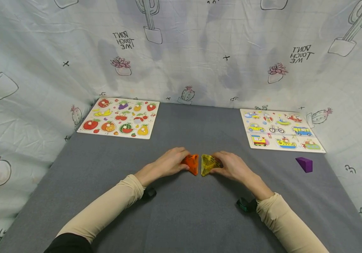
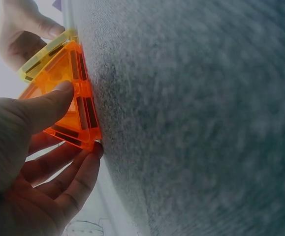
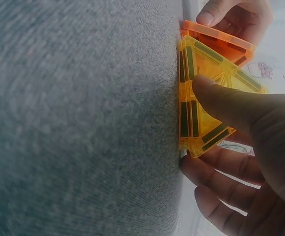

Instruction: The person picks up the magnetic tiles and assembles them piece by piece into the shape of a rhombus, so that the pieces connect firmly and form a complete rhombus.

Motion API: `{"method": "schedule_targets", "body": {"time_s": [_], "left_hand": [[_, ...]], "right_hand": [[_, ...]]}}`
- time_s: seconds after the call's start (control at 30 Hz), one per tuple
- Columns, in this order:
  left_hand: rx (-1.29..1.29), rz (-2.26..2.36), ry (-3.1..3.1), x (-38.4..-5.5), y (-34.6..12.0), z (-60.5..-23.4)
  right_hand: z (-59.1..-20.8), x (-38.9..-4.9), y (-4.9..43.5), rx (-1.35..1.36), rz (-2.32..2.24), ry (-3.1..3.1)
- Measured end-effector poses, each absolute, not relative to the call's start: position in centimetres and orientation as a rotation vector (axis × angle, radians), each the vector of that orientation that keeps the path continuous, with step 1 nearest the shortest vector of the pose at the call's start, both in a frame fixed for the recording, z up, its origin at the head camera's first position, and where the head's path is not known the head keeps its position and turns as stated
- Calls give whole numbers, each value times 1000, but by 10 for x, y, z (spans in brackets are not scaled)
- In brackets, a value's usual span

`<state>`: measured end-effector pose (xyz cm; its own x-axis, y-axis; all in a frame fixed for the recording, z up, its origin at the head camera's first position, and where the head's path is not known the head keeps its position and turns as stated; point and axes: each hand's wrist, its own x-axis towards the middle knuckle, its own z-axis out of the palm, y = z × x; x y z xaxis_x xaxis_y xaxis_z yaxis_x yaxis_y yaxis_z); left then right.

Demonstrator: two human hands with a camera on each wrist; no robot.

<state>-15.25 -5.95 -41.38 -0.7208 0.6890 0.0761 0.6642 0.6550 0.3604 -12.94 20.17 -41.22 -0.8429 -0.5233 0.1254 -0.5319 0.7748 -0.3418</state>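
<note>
Mid-table, my left hand (image 1: 172, 161) holds an orange translucent magnetic-tile shape (image 1: 192, 164) with triangular faces. Its thumb (image 2: 58, 101) presses one face, and the fingers reach behind and below. Opposite it, my right hand (image 1: 232, 167) grips a similar yellow magnetic-tile shape (image 1: 208, 164), thumb (image 3: 216, 93) on the near face. Dark strips line the tile edges in both wrist views. Both shapes rest on the grey cloth. A narrow gap parts them in the head view. The far sides of both shapes are hidden by the fingers.
A fruit puzzle board (image 1: 120, 118) lies at the back left, a vehicle puzzle board (image 1: 277, 130) at the back right. A purple wedge-like block (image 1: 305, 164) sits near the right edge of the grey table (image 1: 193, 218). Printed white curtains (image 1: 199, 52) surround it.
</note>
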Motion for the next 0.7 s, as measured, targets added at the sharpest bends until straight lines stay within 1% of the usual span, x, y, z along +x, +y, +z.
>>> {"method": "schedule_targets", "body": {"time_s": [0.7], "left_hand": [[1221, 535, 2799, -152, -65, -414]], "right_hand": [[-411, -128, 207, 908, 619, -2944]]}}
